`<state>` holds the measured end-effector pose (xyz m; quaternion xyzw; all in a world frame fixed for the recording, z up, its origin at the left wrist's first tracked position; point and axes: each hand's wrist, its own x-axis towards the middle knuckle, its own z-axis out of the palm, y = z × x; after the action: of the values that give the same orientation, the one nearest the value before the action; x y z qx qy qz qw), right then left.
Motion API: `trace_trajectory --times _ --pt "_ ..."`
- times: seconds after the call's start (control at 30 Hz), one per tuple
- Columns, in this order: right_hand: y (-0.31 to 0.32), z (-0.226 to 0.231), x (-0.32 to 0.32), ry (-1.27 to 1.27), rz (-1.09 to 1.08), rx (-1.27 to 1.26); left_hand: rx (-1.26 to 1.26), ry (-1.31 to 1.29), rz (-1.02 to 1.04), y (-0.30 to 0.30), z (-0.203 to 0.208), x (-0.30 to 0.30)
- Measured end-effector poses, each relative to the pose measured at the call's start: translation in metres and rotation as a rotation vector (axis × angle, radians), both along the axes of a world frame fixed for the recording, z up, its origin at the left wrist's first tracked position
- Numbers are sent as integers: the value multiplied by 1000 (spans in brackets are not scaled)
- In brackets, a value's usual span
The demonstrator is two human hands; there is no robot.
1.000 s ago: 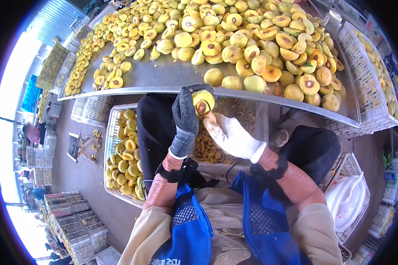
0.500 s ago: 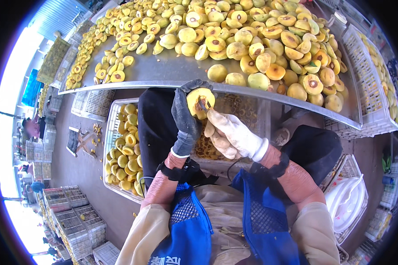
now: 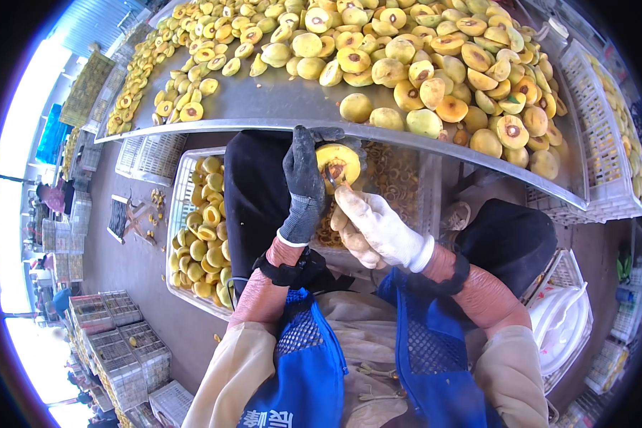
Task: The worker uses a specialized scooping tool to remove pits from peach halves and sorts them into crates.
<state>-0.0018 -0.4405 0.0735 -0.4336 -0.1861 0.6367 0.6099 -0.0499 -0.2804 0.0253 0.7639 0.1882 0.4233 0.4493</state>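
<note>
Your left hand (image 3: pixel 305 187), in a dark grey knitted glove, has its fingers curled tight around a halved yellow fruit with a brown stone in its cut face (image 3: pixel 337 165); the thumb lies along the fruit's left side and the fingertips wrap over its top edge. The cut face is turned toward you. Your right hand (image 3: pixel 372 228), in a white cloth glove, sits just below and to the right of the fruit, its fingers closed, with the forefinger tip touching the fruit's lower edge beside the stone. Whether that hand grips a tool, you cannot tell from here.

Just beyond your fingertips runs the edge of a grey metal table (image 3: pixel 278 110) heaped with yellow fruit halves and whole fruit (image 3: pixel 421 64). Below and left of your left wrist stands a white slatted plastic crate of pitted yellow halves (image 3: pixel 200 235).
</note>
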Motion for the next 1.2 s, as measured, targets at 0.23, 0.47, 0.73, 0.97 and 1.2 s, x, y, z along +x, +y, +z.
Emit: trace_trajectory --times 0.23,0.47,0.73,0.97,1.2 --pt "-5 4 -2 -59 14 -25 -253 -47 -116 -6 4 -4" --pt "-1 -4 5 479 110 58 765 -83 127 6 -15 0" --pt "0 7 9 57 97 -33 186 -151 -268 14 -14 -6" --pt "-4 0 8 34 172 -28 -250 69 -564 -3 44 -20" --pt "-8 14 -2 116 184 51 -447 -13 -401 7 16 -13"
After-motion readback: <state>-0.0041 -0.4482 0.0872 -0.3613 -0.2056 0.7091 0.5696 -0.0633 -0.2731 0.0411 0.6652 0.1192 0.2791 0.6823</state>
